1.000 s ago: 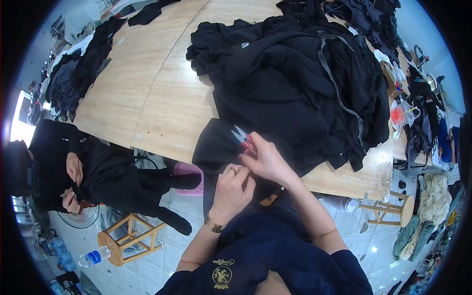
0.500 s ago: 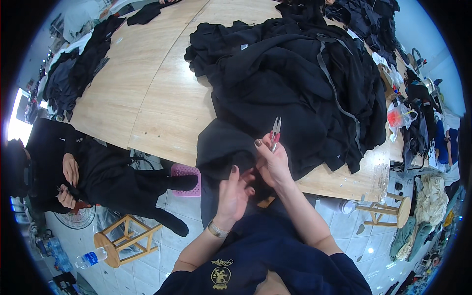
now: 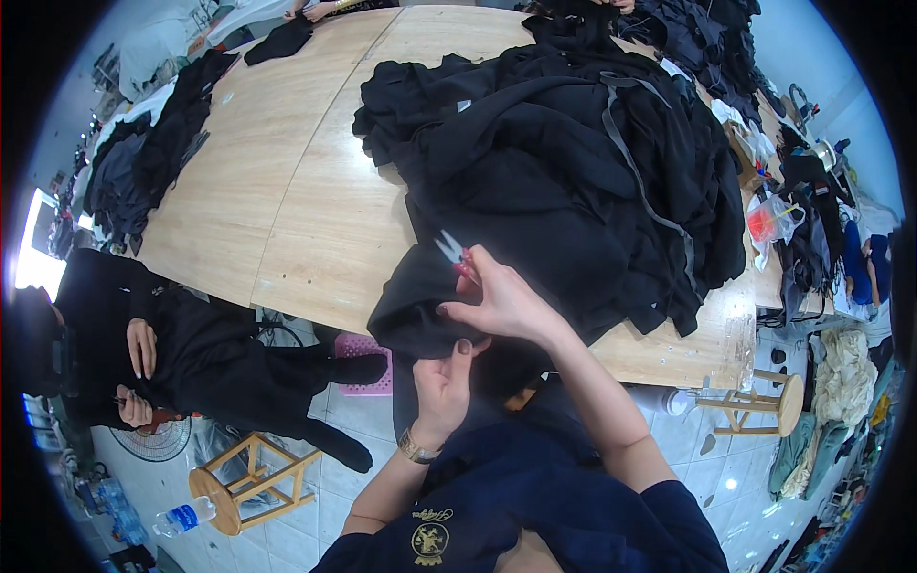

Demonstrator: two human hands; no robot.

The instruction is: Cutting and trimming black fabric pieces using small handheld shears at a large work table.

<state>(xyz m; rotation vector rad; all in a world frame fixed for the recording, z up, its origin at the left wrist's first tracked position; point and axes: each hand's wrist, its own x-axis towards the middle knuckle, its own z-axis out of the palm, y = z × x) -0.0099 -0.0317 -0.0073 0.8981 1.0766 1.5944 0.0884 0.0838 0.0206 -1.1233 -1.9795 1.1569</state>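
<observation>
A pair of thread snips [image 3: 465,265] with red handles is held in my right hand [image 3: 501,304], the blades pointing up and left over the dark cloth. The thumb and some fingers of that hand reach down to the fabric. Just below it, my left hand [image 3: 442,390], with a watch at the wrist, pinches the near edge of a black garment [image 3: 420,291], thumb against fingers. This garment hangs over the table edge toward me and runs into a large heap of black garments [image 3: 535,143]. A grey strip [image 3: 638,158] lies across the heap.
The wooden table [image 3: 315,201] carries more dark cloth at both far sides. At left a co-worker [image 3: 105,315] handles black fabric, near a wooden stool [image 3: 229,497], a water bottle [image 3: 184,517] and a pink basket [image 3: 363,368]. Another stool [image 3: 785,405] stands at right.
My right hand has swung left and down with the snips, its palm turned over. My left hand has closed from loosely spread fingers into a pinch on the cloth.
</observation>
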